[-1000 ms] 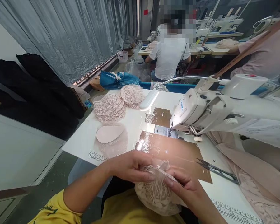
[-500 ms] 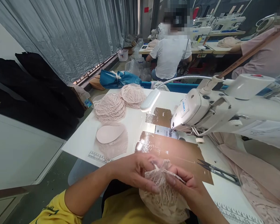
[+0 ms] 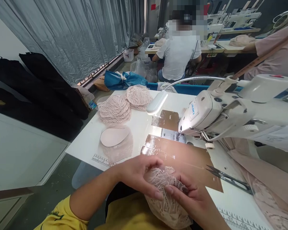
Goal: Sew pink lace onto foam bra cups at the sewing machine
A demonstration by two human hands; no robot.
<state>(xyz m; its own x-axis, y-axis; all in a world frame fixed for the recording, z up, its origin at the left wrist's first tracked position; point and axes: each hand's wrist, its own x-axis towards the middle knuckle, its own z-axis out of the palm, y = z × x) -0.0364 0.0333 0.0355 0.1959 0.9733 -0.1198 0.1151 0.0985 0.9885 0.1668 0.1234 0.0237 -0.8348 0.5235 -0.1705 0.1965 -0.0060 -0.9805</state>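
Note:
A beige lace piece [image 3: 166,204], rounded like a cup, is held between both hands at the table's front edge, over my lap. My left hand [image 3: 140,179] grips its left side, thumb across the front and fingers behind. On its right side, my right hand [image 3: 190,193] has its thumb pressed on the lace and its fingers curled at the edge. Beyond my hands lies the sewing machine [image 3: 199,115], its needle area lit. A pale oval pad [image 3: 114,136] rests on sheer beige fabric [image 3: 118,153] to the left.
Two stacks of lace pieces, a nearer stack [image 3: 114,110] and a farther stack [image 3: 138,97], stand at the back left. Black thread snips [image 3: 230,179] lie right of my hands. Pinkish fabric [image 3: 276,188] drapes at the right. A lamp [image 3: 157,102] overhangs the table; a co-worker [image 3: 177,56] sits beyond.
The gathered top of the lace piece has opened into a smoother, rounder shape. My fingers have shifted on it, and the view has turned slightly left.

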